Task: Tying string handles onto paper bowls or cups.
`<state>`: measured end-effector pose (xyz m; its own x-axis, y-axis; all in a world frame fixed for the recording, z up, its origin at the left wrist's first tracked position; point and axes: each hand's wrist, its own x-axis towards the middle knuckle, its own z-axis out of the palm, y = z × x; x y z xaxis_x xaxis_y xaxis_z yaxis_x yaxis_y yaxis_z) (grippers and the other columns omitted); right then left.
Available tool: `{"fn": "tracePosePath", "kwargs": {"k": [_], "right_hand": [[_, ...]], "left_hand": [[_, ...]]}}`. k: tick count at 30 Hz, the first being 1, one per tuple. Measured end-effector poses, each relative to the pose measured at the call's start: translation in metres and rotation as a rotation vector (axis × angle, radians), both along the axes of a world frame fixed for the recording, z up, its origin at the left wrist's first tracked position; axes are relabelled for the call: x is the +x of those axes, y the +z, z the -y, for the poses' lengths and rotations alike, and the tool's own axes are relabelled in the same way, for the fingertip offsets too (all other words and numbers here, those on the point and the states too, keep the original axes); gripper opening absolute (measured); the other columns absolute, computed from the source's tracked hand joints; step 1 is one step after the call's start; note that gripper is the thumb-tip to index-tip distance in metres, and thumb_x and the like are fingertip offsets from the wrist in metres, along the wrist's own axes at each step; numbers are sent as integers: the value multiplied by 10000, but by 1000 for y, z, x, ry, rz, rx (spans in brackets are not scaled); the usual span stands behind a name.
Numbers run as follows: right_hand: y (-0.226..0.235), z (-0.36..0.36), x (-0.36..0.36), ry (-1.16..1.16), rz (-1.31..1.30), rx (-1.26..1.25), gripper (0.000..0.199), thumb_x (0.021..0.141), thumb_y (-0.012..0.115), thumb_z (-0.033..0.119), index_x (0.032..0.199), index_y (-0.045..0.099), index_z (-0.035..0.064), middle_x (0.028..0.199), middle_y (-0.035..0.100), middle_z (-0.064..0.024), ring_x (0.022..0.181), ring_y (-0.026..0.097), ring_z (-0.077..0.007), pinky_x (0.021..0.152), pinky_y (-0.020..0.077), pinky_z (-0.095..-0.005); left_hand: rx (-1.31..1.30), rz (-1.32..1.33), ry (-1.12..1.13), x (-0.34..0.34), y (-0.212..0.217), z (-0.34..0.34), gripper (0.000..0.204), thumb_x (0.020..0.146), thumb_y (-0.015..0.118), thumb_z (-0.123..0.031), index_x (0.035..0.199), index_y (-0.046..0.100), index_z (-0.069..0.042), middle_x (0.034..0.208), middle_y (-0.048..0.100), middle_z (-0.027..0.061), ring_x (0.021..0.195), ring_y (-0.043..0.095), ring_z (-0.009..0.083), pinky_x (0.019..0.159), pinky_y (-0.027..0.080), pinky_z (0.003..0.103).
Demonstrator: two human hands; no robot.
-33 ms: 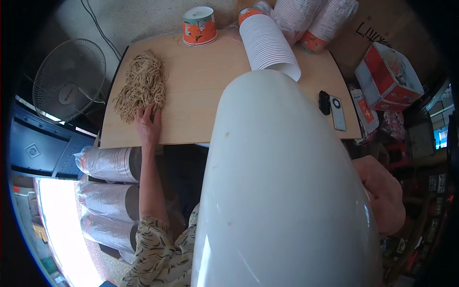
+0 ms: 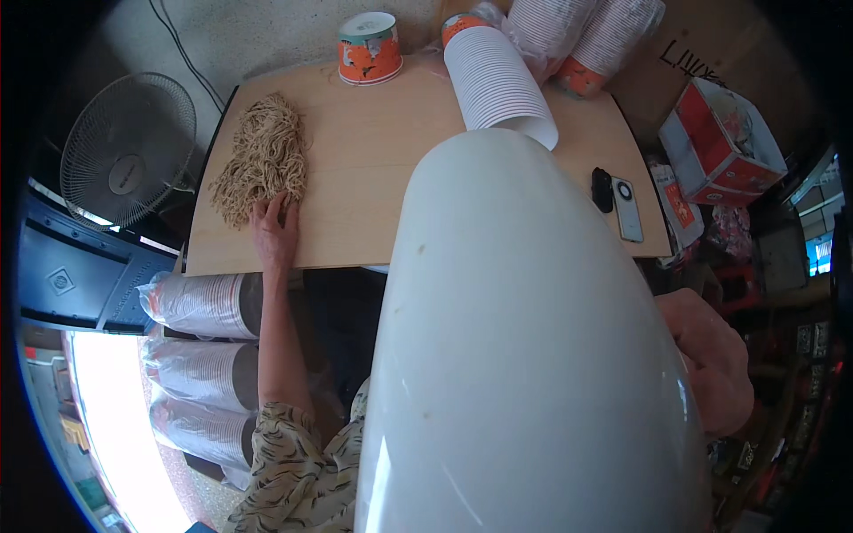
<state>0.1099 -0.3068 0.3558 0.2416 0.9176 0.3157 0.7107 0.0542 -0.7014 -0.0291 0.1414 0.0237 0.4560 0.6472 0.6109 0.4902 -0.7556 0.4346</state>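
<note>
Head view: nearest the camera, a large smooth glossy white rounded object (image 2: 533,355), perhaps the side of a stack of white paper cups held close, fills the lower middle; the right hand (image 2: 711,373) curls round its right flank, fingers wrapped on it, though how firm the grip is cannot be told. It looks light but slick, so a hold well round its sides would suit it best. On the left, the left hand (image 2: 275,233) lies flat and open on the pale wooden table (image 2: 391,178), fingertips touching the near end of a tan heap of thin rubber bands (image 2: 262,158) at the left of the table; the bands look soft, loose and light, likely to tangle, best pinched in a small bunch. Below the table's left edge stand plastic-wrapped sleeves of stacked paper cups (image 2: 200,355). To the right on the table lie a black-and-white phone (image 2: 626,209) and a small black object (image 2: 601,188) just beside it. Farther off, a slanted stack of white cups (image 2: 498,84) rests on the table, and a single orange-and-white printed paper cup (image 2: 369,49) stands upright at the far edge; what it holds cannot be seen.
</note>
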Motion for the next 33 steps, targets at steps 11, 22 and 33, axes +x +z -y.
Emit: {"fn": "tracePosePath", "kwargs": {"k": [11, 22, 33], "right_hand": [[5, -1, -3, 27, 44, 48, 350, 598, 935, 219, 757, 646, 102, 1055, 654, -177, 764, 698, -172, 672, 602, -294], [3, 7, -2, -28, 9, 116, 314, 595, 916, 117, 801, 683, 79, 999, 665, -167, 769, 693, -171, 649, 589, -294], [-18, 7, 16, 27, -61, 179, 347, 617, 927, 142, 833, 683, 22, 852, 666, -143, 694, 658, -209, 573, 530, -305]], "left_hand": [[5, 18, -2, 1, 0, 1, 288, 857, 739, -145, 1131, 711, -60, 1000, 628, 155, 958, 596, 350, 856, 485, 441], [51, 49, 82, 2, -22, -14, 300, 863, 720, -126, 1159, 700, -84, 1055, 609, 168, 1018, 579, 360, 900, 472, 464], [18, -24, 112, -6, -25, -18, 296, 880, 701, -143, 1168, 713, -76, 1047, 632, 167, 980, 606, 359, 864, 490, 447]]}}
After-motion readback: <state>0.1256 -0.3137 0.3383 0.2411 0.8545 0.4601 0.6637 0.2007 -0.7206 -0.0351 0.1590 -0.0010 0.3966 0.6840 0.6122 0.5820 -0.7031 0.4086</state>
